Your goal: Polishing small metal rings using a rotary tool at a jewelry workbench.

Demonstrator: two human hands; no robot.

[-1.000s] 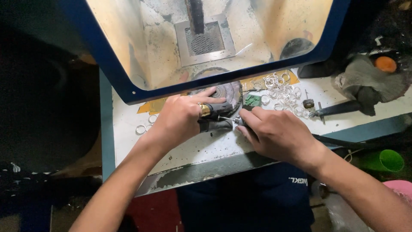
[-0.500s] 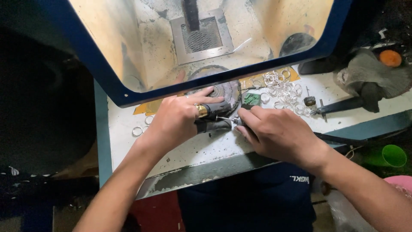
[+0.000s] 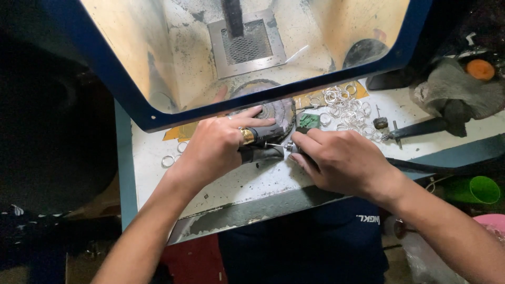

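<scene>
My left hand (image 3: 218, 147) is closed around a dark rotary tool handpiece (image 3: 260, 142) with a gold collar and a thin metal bit pointing right. My right hand (image 3: 342, 160) pinches a small ring against the tip of that bit (image 3: 281, 146); the ring is mostly hidden by my fingers. Both hands rest on the stained white bench (image 3: 221, 184), just in front of a round dark polishing wheel (image 3: 276, 110).
A pile of silver rings (image 3: 347, 108) lies behind my right hand, and two loose rings (image 3: 173, 158) lie at the left. A blue-framed clear shield (image 3: 252, 52) rises behind the bench. A dark tool (image 3: 415, 129), a grey rag (image 3: 452, 89) and green cup (image 3: 481, 189) sit right.
Both hands stay in place on the handpiece and ring; only the view has shifted slightly.
</scene>
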